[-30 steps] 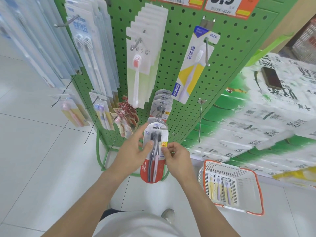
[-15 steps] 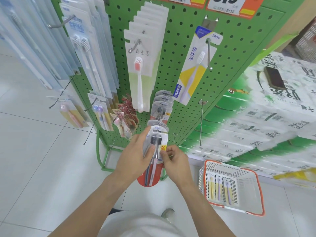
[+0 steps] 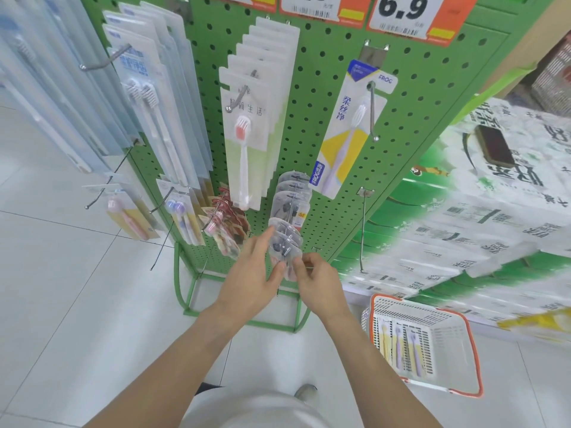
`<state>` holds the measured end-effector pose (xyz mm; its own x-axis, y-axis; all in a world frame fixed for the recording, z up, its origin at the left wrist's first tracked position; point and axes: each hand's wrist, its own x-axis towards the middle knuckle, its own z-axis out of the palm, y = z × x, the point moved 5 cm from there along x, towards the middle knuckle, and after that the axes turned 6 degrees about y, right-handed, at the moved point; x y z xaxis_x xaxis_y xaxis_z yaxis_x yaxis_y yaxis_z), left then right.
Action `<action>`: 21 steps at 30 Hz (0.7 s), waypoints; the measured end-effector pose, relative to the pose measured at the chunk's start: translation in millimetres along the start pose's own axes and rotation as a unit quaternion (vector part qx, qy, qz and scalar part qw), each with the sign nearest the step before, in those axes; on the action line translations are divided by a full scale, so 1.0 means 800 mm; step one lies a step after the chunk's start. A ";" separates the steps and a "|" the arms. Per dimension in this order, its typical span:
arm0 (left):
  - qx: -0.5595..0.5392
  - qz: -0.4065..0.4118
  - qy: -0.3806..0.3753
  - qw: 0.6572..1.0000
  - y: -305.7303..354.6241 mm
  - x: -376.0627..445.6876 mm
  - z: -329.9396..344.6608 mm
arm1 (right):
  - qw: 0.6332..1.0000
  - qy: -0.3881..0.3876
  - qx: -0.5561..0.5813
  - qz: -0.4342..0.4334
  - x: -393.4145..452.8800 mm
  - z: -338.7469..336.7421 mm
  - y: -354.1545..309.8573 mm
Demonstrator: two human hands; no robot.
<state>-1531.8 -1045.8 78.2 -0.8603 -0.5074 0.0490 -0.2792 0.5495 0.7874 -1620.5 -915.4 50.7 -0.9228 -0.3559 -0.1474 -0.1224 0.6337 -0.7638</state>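
A clear blister toothbrush pack (image 3: 285, 253) with dark brushes is held low in front of the green pegboard rack (image 3: 312, 143), tilted so I see it end-on. It sits right below several like packs (image 3: 292, 196) hanging on a hook. My left hand (image 3: 251, 274) holds its left side, index finger stretched up along the edge and thumb on its front. My right hand (image 3: 318, 281) pinches its right edge with thumb and fingertips. The pack's lower part is hidden behind my hands.
An orange-rimmed white basket (image 3: 463, 341) with toothbrush packs stands on the floor at right. A bare hook (image 3: 363, 230) juts from the rack to the right. Stacked tissue packs (image 3: 482, 217) carry a dark flat object (image 3: 494, 146). Other toothbrush packs (image 3: 247, 125) hang above.
Both hands have lifted the toothbrush pack up and towards the rack, tipping it flat. Its red lower card, visible before, is now hidden.
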 end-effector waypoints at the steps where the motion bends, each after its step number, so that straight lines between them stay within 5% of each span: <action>1: 0.001 0.006 0.003 1.000 0.000 0.002 -0.001 | 1.000 0.012 0.005 -0.003 0.004 -0.001 0.000; 7: -0.030 -0.004 0.003 1.000 -0.009 0.018 0.001 | 0.995 0.065 0.062 -0.045 0.022 -0.016 -0.018; 12: -0.047 -0.001 0.004 0.999 -0.008 0.031 0.001 | 0.976 0.081 0.203 -0.006 0.037 -0.034 -0.030; 21: -0.064 -0.004 0.005 0.998 -0.015 0.040 0.003 | 0.951 0.060 0.285 0.106 0.105 -0.016 -0.021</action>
<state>-1557.2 -1066.7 69.0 -0.8535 -0.5187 0.0491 -0.2283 0.4571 0.8596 -1701.1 -947.0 59.4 -0.9442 -0.1585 -0.2888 0.2566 0.1959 -0.9464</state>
